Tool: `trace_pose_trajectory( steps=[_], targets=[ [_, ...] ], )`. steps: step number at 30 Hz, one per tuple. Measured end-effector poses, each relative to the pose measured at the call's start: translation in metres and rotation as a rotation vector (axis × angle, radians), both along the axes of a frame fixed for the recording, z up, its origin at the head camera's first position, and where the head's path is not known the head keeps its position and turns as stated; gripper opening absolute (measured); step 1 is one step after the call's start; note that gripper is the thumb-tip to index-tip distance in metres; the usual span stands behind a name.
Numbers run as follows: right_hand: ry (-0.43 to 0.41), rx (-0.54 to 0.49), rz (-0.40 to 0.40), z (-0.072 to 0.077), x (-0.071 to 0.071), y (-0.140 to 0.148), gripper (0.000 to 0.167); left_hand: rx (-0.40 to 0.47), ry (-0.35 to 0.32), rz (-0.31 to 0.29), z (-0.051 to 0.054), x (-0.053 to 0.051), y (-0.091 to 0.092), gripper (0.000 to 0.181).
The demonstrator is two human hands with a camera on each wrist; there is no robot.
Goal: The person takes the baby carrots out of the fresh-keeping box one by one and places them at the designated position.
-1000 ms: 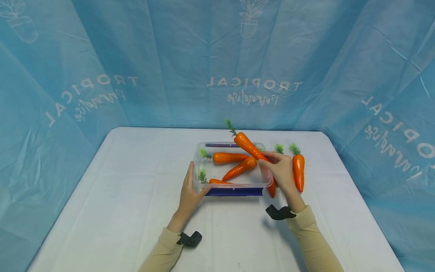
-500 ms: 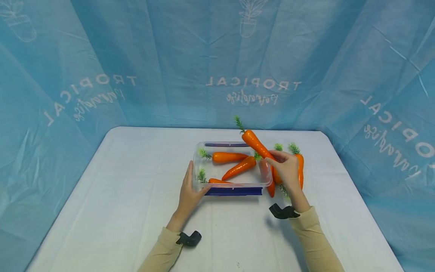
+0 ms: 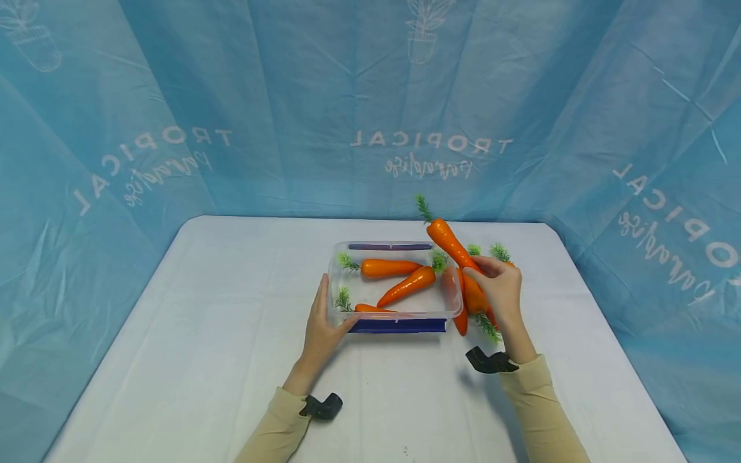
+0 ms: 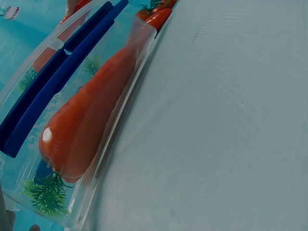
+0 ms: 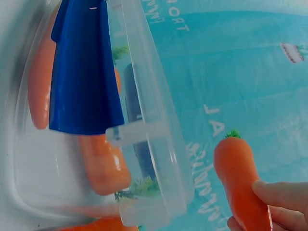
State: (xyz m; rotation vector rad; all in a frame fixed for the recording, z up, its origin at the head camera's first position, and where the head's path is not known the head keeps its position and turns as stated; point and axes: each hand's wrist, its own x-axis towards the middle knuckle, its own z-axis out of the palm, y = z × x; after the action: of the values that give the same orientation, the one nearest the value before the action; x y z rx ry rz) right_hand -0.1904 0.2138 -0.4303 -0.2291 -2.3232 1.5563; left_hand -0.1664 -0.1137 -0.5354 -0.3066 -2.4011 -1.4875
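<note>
Nearby, clear box [image 3: 399,316], loose carrots [image 3: 475,299] partly behind right grip [image 3: 502,286]

The carrots [image 3: 407,287] look smooth and glossy, the box [image 3: 405,316] see-through plastic, its clips [image 5: 86,72] smooth plastic.

1. Head: well back, looking forward and down; clear rectangular plastic box with blue clips [image 3: 425,316] below centre.
2. Left wrist: close, tilted, box at left.
3. Right wrist: close, facing blue printed fabric backdrop [image 5: 226,62], upper right.
4. All share the box.
</note>
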Motion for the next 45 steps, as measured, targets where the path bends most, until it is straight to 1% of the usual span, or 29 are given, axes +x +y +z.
trace_pose_trajectory(
  steps=[5,12,15,19,25,34,36,43,45],
  targets=[
    [0.031,-0.009,-0.02,-0.003,0.002,0.006,0.03,0.005,-0.012,0.002,0.002,0.002,-0.001,0.102],
    [0.04,-0.029,-0.053,-0.007,0.008,0.016,0.031,0.001,-0.014,0.007,0.003,0.002,-0.001,0.102],
    [0.048,-0.023,-0.083,-0.009,0.008,0.021,0.031,0.005,-0.017,0.006,0.003,0.002,-0.001,0.102],
    [0.045,0.015,-0.129,-0.011,0.009,0.028,0.031,0.006,-0.017,0.007,0.003,0.002,-0.001,0.102],
    [0.034,0.02,-0.166,-0.015,0.013,0.038,0.031,0.009,-0.004,0.0,0.002,0.002,0.0,0.102],
    [0.091,0.028,-0.207,-0.021,0.017,0.051,0.031,-0.004,-0.004,0.003,0.001,0.0,0.0,0.102],
    [0.09,0.037,-0.225,-0.023,0.017,0.054,0.03,0.0,-0.004,0.0,0.001,0.0,0.0,0.102],
    [0.055,0.123,-0.29,-0.028,0.019,0.065,0.031,-0.006,0.001,-0.002,-0.001,-0.001,0.0,0.102],
    [0.054,0.122,-0.304,-0.03,0.019,0.068,0.031,-0.004,0.0,-0.002,-0.002,-0.001,0.0,0.102]
  ],
)
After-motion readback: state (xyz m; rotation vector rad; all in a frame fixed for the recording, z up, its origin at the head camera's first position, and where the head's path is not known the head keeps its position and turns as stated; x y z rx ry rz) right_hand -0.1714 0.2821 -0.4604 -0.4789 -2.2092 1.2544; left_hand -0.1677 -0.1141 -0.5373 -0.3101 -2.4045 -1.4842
